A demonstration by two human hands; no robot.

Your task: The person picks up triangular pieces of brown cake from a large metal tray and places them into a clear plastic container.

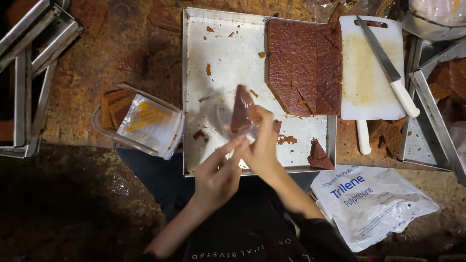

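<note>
**Bagging cake slices, one wedge at a time**

So here both hands are up over the metal tray (194, 97). The right hand (262, 145) has its fingers closed around a triangular brown cake slice (241, 107) that's sitting inside a clear plastic bag (228, 114), held just above the tray. The left hand (218, 174) is pinching the bag's lower edge, fingers closed on the film.

Looks to me like the wrapping step is in hand: slice is in, bag isn't tidy yet. I'd guess the next bit needs a gentle grip, since that cake crumbles (crumbs all over the tray).

The rest of the cake slab (303, 68) lies at the tray's far right corner, pre-cut. A knife (388, 65) rests on the white cutting board (369, 92) beside it. On the left of the bench, a clear tub (136, 123) holds bagged pieces.
</note>
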